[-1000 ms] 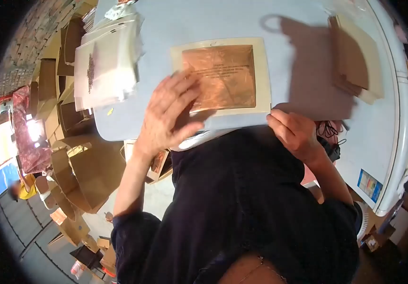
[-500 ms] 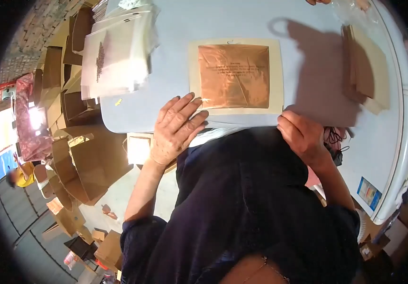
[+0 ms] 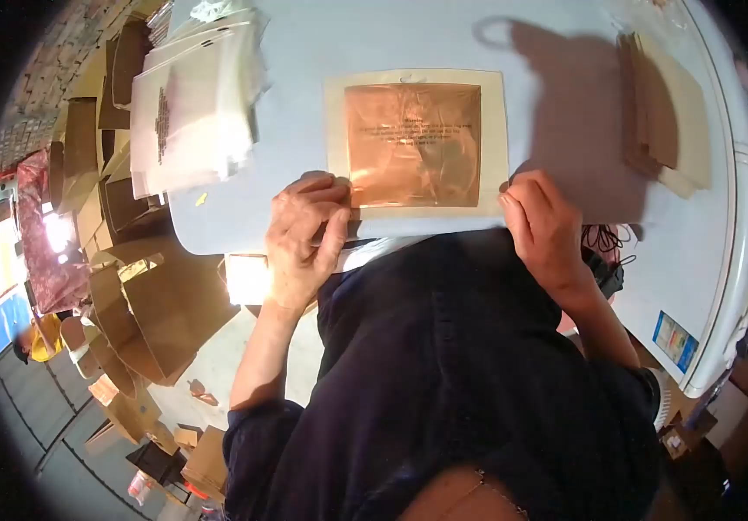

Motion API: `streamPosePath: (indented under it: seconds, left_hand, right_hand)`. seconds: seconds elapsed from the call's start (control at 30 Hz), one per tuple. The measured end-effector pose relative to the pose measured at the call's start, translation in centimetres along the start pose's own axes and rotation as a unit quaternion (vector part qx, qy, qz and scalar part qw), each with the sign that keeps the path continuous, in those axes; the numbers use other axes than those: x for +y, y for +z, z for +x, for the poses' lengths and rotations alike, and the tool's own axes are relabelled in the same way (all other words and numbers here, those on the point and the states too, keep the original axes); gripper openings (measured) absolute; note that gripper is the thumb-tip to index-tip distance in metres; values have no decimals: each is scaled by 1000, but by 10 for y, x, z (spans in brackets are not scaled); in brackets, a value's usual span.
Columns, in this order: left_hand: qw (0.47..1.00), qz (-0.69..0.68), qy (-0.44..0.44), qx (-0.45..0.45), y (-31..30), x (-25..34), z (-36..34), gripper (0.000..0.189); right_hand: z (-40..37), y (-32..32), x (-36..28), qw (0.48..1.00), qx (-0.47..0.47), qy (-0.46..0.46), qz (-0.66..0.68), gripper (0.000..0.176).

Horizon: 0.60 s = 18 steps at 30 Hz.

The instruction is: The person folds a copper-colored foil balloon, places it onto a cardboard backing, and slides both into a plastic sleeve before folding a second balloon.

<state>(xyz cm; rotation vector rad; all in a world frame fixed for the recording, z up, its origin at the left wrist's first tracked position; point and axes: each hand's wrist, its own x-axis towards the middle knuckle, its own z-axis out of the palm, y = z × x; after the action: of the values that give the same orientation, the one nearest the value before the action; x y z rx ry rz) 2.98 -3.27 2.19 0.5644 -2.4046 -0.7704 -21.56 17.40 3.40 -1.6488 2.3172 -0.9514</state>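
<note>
Obs.: cream card (image 3: 493, 130) lies flat on the desk (image 3: 322, 43), at the near edge, directly in front of the person. A copper foil square (image 3: 413, 148) sits centred on it under glossy film.

Hands: left hand (image 3: 304, 239) has its fingers curled onto the near-left corner. Right hand (image 3: 543, 226) is curled onto the near-right corner. Both look closed on the card's near edge; the thumbs are not visible.

Technique (judgement): keep the grip on the cream border only. The film over the foil looks easy to crease or smudge. Move both corners together so the card stays flat, and let the desk carry its weight.

Orientation: the card is nearly square, slightly wider across, so the long axis runs left-right, parallel to the desk's near edge. A small notch (image 3: 406, 76) on the far edge suggests the top points away from the person. The print lines run left-right.

Nearby: stack of clear bags (image 3: 191, 113) far left; cardboard pieces (image 3: 661, 113) far right. Both lie well apart from the card.
</note>
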Motion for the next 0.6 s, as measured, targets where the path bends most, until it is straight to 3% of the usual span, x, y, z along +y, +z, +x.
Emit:
streamPosePath:
  seconds: [0.17, 0.5, 0.6]
  left_hand:
    - [1000, -3, 7, -9, -1, -1, 4, 9]
    - [1000, 5, 5, 15, 6, -3, 11, 17]
    - [998, 68, -11, 6, 13, -4, 8, 23]
  right_hand:
    - [0, 10, 10, 996, 44, -73, -36, 14]
    - [7, 21, 6, 989, 33, -42, -140, 20]
    - [9, 16, 3, 990, 15, -33, -136, 19]
